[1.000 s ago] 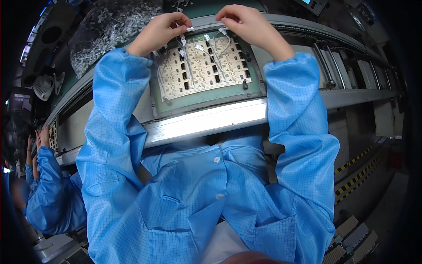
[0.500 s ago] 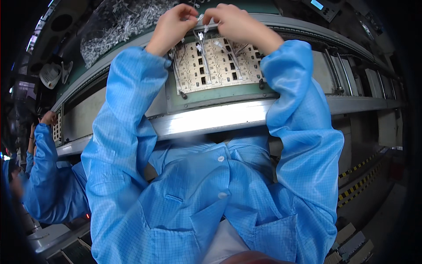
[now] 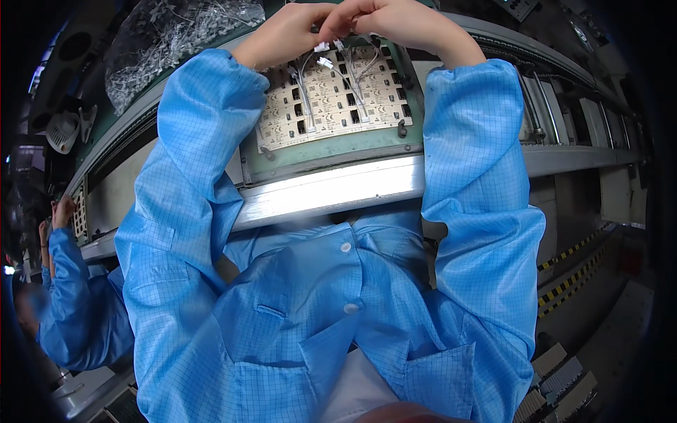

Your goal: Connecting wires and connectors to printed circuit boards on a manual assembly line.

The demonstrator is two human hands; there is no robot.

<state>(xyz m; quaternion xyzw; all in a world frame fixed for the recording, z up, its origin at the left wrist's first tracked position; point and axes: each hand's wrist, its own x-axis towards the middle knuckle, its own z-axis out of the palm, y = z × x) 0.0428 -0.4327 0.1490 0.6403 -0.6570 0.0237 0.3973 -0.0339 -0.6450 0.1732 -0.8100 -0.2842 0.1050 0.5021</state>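
Observation:
A pale circuit board panel (image 3: 282, 106) with rows of black parts lies in a green carrier (image 3: 317, 152) in front of me. Thin wires with white connectors (image 3: 325, 63) rise from it and lie across it. Over the panel's far edge, my left hand (image 3: 285, 34) has its fingers curled inward, their tips partly hidden. Bent fingers of my right hand (image 3: 395, 22) meet them from the other side, seemingly overlapping. White plugs show just below the joined fingertips; whatever is pinched there is hidden.
A clear plastic bag (image 3: 173, 42) of white-ended cables lies at the far left, with a white device (image 3: 63, 131) nearer. A bright metal rail (image 3: 331, 196) runs along the near side. At left, a co-worker's hand (image 3: 63, 210) is over another panel (image 3: 80, 211).
My hands have come together from slightly apart, and the fingertips now meet. The panel sits a little further left and higher in view. The co-worker's hand has shifted down in the picture.

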